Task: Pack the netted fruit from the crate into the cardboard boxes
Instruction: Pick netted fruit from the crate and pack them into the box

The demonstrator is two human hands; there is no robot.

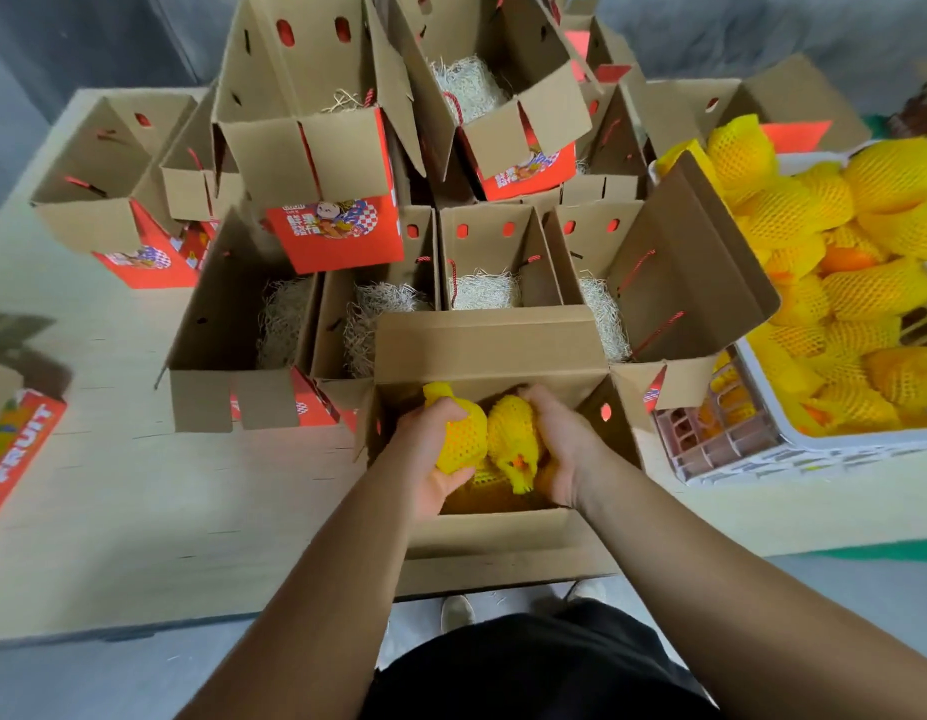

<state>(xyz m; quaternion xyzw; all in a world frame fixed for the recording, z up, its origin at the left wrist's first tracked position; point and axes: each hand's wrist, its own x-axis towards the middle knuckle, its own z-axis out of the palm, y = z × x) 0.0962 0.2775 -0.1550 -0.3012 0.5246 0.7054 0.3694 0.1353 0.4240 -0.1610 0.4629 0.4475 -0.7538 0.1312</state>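
- The left hand [430,459] curls its fingers [443,407] round one netted fruit [458,433]; the right hand [560,439] grips a second fruit [513,433], both low inside the near box [482,340] on the counter [139,485].
- Likely risk: the two fruits touch, so pushing them down together may bruise them or tear the foam net.
- The near box overhangs the counter edge; hard pressing could tip it.
- More fruit waits in the crate [752,449] at right, beside empty boxes with straw [484,291].
- A red box [14,449] at left reads "FRUIT"; other red panels carry Chinese characters, too small to read.
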